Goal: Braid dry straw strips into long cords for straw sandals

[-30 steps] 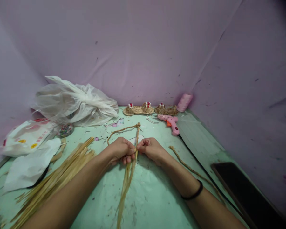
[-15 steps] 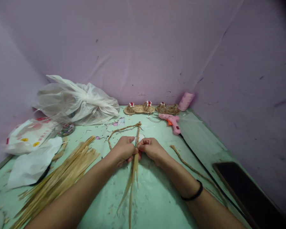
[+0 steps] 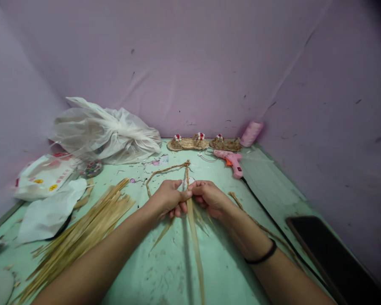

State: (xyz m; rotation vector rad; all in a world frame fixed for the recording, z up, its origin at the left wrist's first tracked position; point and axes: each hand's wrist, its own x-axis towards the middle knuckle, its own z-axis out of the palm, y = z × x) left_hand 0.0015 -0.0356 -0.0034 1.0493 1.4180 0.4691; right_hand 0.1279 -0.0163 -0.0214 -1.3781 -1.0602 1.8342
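A thin braid of dried plant fibre (image 3: 165, 170) runs from a knot at the far side of the work area down to my hands. My left hand (image 3: 173, 199) pinches the braid's near end between thumb and fingers. Right beside it, my right hand (image 3: 209, 198) also pinches the strands, its fingertips touching the left thumb. Loose flat strands (image 3: 194, 241) hang from the pinch toward me, one long and several shorter ones fanned out. The exact crossing of the strands is hidden by my fingertips.
Dried leaf strips (image 3: 92, 237) lie at left, near a white paper (image 3: 51, 212) and a plastic bag (image 3: 114, 135). Small woven slippers (image 3: 189, 145) sit by the wall. A pink glue gun (image 3: 230, 159), thread spool (image 3: 252, 133), another braid (image 3: 257, 226) and phone (image 3: 330, 254) are right.
The loose strands have spread apart, with the long one swinging to the right and shorter ones fanning to both sides. Both hands stay pinched on the braid. The view has shifted slightly.
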